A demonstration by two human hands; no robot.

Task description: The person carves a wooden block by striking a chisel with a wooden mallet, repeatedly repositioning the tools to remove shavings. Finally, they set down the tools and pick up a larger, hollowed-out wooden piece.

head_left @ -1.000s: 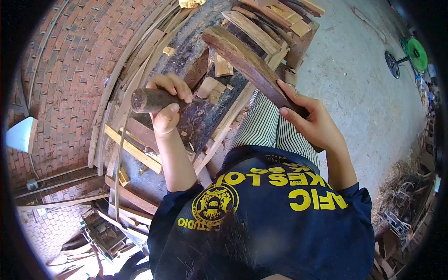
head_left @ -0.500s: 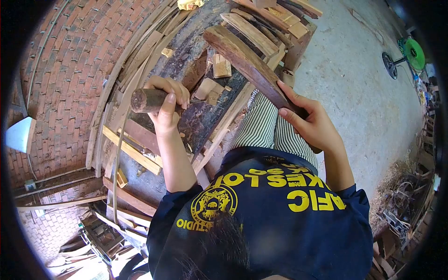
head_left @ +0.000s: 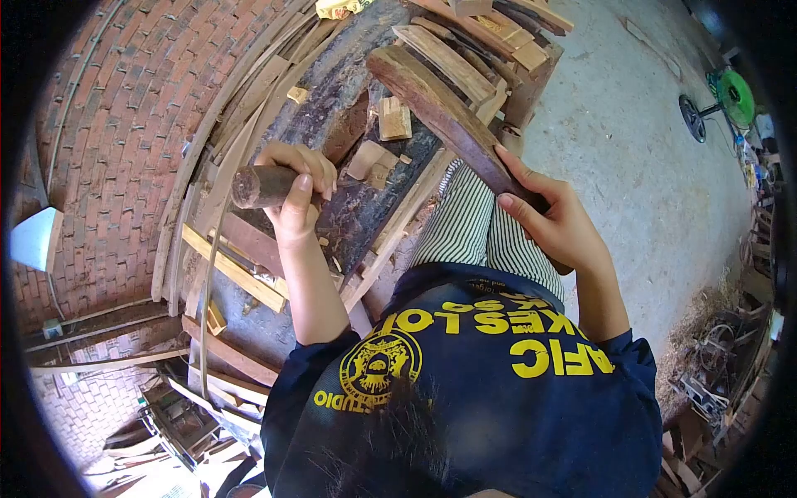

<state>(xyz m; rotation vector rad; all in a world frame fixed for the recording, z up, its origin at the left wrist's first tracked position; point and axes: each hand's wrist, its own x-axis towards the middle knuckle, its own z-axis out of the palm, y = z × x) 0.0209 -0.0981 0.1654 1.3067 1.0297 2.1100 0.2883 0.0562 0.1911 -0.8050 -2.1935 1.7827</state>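
Observation:
My left hand [head_left: 297, 184] is closed around the thick round wooden handle of a chisel [head_left: 256, 187], its butt end pointing left. Most of the chisel's blade is hidden by the fingers and lost against the dark bench. In my right hand [head_left: 558, 214] is one end of a long, heavy brown wooden bar [head_left: 444, 108]. The bar slants up and left over the workbench [head_left: 353, 224], its far end raised and apart from the left hand. A pale wood block [head_left: 370, 159] lies just right of the left fingers. Another small block [head_left: 395, 119] sits beyond it, beneath the bar.
Planks and offcuts [head_left: 444, 62] are piled at the bench's far end. Long strips [head_left: 237, 270] lie along its left side, near a brick wall [head_left: 141, 108]. A green fan [head_left: 735, 95] stands on the concrete floor [head_left: 618, 133] at right.
The raised end of the wooden bar has shifted very slightly to the right. My left hand and the chisel have stayed almost in place.

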